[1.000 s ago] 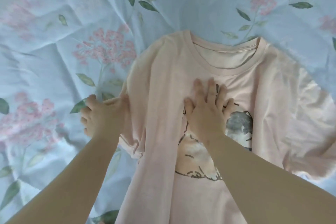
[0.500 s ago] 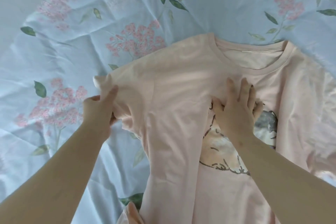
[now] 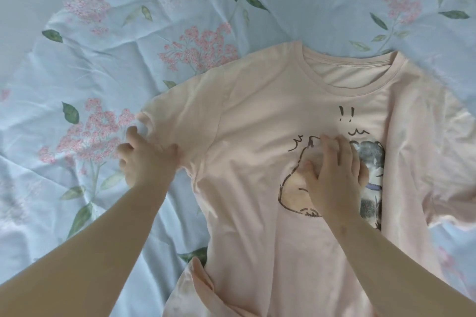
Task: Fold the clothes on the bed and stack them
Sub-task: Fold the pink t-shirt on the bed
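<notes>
Head cam looks down on a bed with a wrinkly pale blue floral sheet (image 3: 77,64). The pink T-shirt (image 3: 257,116) lies face up on it, collar away from the person. The sleeve (image 3: 180,110) on the shirt's left side is spread flat, and the right side is folded in over part of the print. The left hand (image 3: 145,162) is at that sleeve's lower edge, fingers curled and pinching the fabric. The right hand (image 3: 334,177) is on the shirt's chest, fingers straight, pressing flat on the cartoon animal print (image 3: 291,188).
</notes>
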Demonstrator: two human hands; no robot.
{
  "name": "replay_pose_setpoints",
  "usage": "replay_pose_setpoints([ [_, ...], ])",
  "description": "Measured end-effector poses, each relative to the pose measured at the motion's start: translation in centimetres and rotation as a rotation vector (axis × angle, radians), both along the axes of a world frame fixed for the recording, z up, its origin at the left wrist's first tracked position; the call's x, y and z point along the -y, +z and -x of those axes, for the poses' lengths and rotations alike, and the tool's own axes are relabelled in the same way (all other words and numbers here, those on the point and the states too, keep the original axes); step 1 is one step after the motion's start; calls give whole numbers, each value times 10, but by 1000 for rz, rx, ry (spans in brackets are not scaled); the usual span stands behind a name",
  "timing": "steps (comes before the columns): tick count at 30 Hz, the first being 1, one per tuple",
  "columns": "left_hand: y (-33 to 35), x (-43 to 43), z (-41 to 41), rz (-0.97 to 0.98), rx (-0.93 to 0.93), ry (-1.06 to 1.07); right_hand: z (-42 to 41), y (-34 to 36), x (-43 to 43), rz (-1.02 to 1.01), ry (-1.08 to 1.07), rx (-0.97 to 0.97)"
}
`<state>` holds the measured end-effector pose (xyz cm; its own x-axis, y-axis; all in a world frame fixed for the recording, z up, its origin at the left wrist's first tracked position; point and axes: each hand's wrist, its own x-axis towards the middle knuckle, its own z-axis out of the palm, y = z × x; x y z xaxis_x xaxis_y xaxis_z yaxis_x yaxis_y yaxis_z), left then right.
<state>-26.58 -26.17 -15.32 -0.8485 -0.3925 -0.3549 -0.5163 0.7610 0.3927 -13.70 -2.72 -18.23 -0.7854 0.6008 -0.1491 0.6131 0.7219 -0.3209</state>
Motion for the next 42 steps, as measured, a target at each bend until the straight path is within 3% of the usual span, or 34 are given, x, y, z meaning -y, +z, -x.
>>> replay_pose_setpoints([
  [2,3,-19,-16,138,-136,-214,-11,8,-5,8,-56,17],
  [6,-4,-79,-56,74,-384,-801,-41,23,-34,22,-317,-58],
  [10,-5,-151,-89,19,-148,-1179,-74,33,-83,138,-966,-190],
  [13,-18,-181,-110,127,117,-1299,-100,31,-112,216,-1238,-255],
  [18,-29,-184,-113,288,205,-1334,-111,23,-149,469,-1214,-192],
  [21,-28,-186,-114,327,201,-1329,-110,23,-170,552,-1103,-266],
  [24,-29,-186,-117,350,189,-1310,-110,34,-189,513,-1110,-481],
  [26,-29,-186,-117,366,178,-1299,-123,42,-204,375,-1204,-586],
  [29,-28,-186,-118,370,169,-1288,-155,42,-217,289,-1291,-487],
  [32,-30,-192,-121,287,63,-1204,-166,39,-220,376,-1241,-425],
  [38,-27,-246,-120,-17,-653,-1131,-144,48,-242,677,-1235,-391],
  [40,-15,-272,-107,-160,-623,-1037,-147,37,-257,759,-1229,-310],
  [42,-6,-294,-90,-247,-422,-984,-151,35,-261,781,-1171,-307],
])
